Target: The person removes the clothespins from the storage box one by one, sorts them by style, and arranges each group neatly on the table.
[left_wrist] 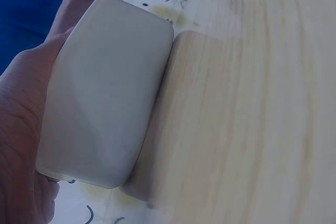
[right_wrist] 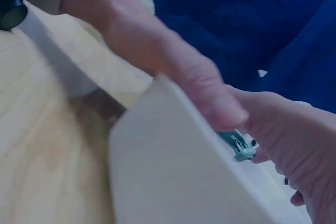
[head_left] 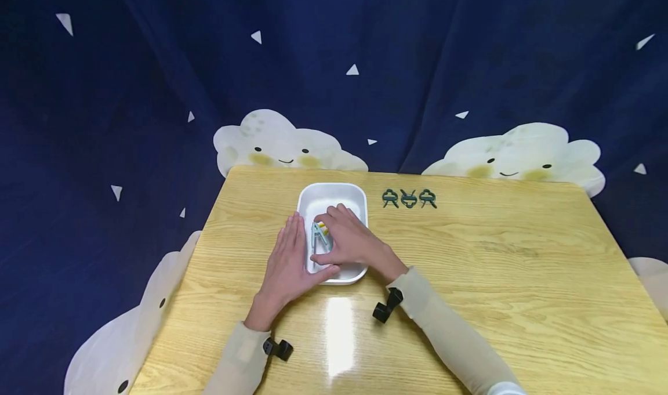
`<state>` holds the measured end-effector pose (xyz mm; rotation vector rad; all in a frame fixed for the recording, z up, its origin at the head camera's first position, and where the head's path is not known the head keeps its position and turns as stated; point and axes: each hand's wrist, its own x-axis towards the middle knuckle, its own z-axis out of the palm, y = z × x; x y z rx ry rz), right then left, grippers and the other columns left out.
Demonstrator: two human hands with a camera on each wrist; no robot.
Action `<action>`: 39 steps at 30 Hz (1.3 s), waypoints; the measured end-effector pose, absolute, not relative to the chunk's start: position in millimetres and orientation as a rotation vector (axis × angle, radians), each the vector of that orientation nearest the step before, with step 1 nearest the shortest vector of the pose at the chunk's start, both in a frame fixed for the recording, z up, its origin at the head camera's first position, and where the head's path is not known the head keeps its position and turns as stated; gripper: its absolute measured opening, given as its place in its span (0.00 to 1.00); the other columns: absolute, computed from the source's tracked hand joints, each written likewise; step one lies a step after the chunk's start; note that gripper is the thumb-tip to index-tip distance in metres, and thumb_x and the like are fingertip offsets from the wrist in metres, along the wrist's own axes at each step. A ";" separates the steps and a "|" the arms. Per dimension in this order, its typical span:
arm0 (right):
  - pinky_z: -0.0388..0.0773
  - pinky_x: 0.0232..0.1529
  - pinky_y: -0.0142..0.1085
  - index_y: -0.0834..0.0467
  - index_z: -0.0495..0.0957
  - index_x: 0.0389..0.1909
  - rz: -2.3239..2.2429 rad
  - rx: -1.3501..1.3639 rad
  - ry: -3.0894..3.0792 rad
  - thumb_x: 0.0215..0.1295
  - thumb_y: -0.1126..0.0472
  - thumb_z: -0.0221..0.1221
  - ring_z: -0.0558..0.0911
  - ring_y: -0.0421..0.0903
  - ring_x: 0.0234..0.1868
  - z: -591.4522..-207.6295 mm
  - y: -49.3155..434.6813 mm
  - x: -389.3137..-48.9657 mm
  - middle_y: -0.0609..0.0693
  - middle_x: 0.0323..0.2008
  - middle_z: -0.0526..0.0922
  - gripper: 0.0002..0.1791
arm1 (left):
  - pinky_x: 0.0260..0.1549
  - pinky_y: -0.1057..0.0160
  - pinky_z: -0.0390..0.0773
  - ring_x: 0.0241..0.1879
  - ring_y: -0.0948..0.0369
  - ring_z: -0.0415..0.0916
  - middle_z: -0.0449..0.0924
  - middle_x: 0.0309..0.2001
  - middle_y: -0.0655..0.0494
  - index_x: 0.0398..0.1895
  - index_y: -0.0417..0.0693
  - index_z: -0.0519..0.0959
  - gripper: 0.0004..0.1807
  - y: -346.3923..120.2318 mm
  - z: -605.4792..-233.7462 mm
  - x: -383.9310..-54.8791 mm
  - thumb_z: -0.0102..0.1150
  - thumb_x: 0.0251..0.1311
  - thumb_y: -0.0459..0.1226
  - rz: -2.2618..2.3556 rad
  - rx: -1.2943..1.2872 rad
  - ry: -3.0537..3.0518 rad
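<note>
Clip (head_left: 314, 236) in tray (head_left: 332, 191), long axis roughly lengthwise; right hand (head_left: 349, 237) nearer, fingers arched round it, grip unclear; left hand (head_left: 288, 265) straight-fingered at tray's left.

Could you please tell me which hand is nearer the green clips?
The right hand, over the tray, left of the green clips. The left hand is farther left, at the tray's left side.

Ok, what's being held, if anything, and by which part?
The right hand seems to pinch a teal clip by its opposite ends; the left hand rests against the white tray.
</note>
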<state>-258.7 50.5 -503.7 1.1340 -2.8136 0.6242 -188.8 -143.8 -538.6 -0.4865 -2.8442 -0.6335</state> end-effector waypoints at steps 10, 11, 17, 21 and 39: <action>0.73 0.52 0.43 0.58 0.78 0.62 0.646 1.026 -2.824 0.48 0.30 0.72 0.69 0.48 0.47 -485.6 83.4 -266.6 0.52 0.48 0.78 0.47 | 0.81 0.46 0.48 0.84 0.47 0.37 0.39 0.85 0.40 0.83 0.33 0.42 0.74 -142.3 -540.1 -190.1 0.52 0.53 0.80 -0.616 -0.474 -2.835; 0.72 0.52 0.44 0.59 0.78 0.62 0.660 1.019 -2.823 0.48 0.30 0.72 0.69 0.49 0.47 -483.4 87.0 -266.7 0.53 0.49 0.79 0.47 | 0.81 0.46 0.48 0.84 0.47 0.37 0.39 0.85 0.40 0.83 0.33 0.42 0.74 -142.2 -540.2 -190.4 0.52 0.52 0.80 -0.614 -0.472 -2.835; 0.70 0.51 0.44 0.59 0.78 0.62 0.715 0.976 -2.824 0.47 0.32 0.73 0.69 0.50 0.48 -473.1 106.9 -266.9 0.51 0.49 0.79 0.47 | 0.80 0.45 0.50 0.84 0.46 0.39 0.39 0.85 0.40 0.84 0.34 0.42 0.74 -141.3 -538.8 -190.6 0.52 0.52 0.81 -0.605 -0.465 -2.845; 0.70 0.51 0.45 0.59 0.77 0.64 0.722 0.935 -2.837 0.47 0.32 0.74 0.69 0.51 0.49 -470.4 118.2 -266.9 0.54 0.51 0.80 0.48 | 0.81 0.46 0.48 0.84 0.46 0.38 0.39 0.85 0.40 0.84 0.34 0.41 0.74 -141.2 -538.1 -189.8 0.52 0.52 0.81 -0.595 -0.458 -2.860; 0.69 0.57 0.51 0.60 0.76 0.65 0.736 0.762 -2.851 0.47 0.38 0.76 0.70 0.54 0.51 -473.1 171.2 -266.8 0.55 0.51 0.79 0.48 | 0.81 0.48 0.47 0.84 0.47 0.38 0.39 0.85 0.40 0.84 0.35 0.41 0.75 -141.3 -538.3 -188.9 0.52 0.51 0.81 -0.619 -0.441 -2.864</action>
